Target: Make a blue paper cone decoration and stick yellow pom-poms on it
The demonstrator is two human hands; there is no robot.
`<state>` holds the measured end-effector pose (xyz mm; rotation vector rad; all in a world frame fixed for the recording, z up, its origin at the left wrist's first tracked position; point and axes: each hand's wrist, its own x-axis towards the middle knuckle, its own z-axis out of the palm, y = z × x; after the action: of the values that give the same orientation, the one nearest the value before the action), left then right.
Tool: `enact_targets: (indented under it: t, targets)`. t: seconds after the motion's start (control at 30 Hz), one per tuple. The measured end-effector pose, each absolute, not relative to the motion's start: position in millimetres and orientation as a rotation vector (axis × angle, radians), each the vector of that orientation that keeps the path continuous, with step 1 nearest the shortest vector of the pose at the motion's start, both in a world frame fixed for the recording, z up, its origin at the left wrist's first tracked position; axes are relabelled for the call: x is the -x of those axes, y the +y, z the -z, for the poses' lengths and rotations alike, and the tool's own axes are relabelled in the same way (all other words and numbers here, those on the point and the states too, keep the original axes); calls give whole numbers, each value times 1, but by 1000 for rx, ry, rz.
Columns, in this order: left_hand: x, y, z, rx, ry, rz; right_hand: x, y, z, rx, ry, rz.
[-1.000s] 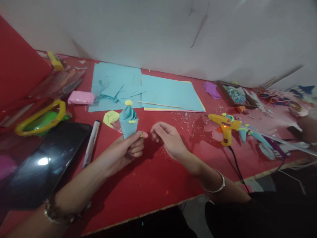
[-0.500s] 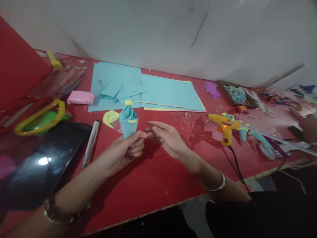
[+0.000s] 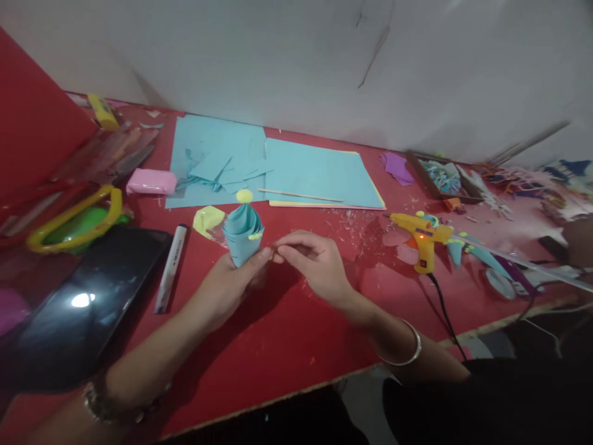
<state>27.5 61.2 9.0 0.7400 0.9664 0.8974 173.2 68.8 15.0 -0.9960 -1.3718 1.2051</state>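
A blue folded-paper cone stands upright in my left hand, its lower end behind the thumb. At its top is a yellow clay-like ball, and smaller yellow bits sit on its front layer. My right hand meets the left fingertips, thumb and index finger pinched together; whatever is between them is too small to name. Behind the cone lies a crumpled yellow piece in clear wrap.
Blue sheets with cut scraps and a thin stick lie behind. An orange glue gun with its cord is at the right. At the left are a marker, a black tablet-like slab and a pink packet.
My right hand has moved slightly left and its fingers have closed in a pinch at the left fingertips. The cone has turned a little and shifted slightly right.
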Motion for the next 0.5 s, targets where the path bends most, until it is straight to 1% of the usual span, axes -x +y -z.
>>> enact_targets:
  t: [0.13,0.23,0.33,0.5]
  targets:
    - [-29,59,-6,-826,1100,-953,-173,65,-18,952,-1550,-993]
    - [-29,61,-3,-899,1169,-984,-173,64,-18,968,-1577,-957]
    - [-27,62,-3,-982,1243,-999,-172,65,-16,1005,-1548,-1076]
    - [-26,61,-6,-1089,1360,-985,-172,67,-13,946,-1469,-1307]
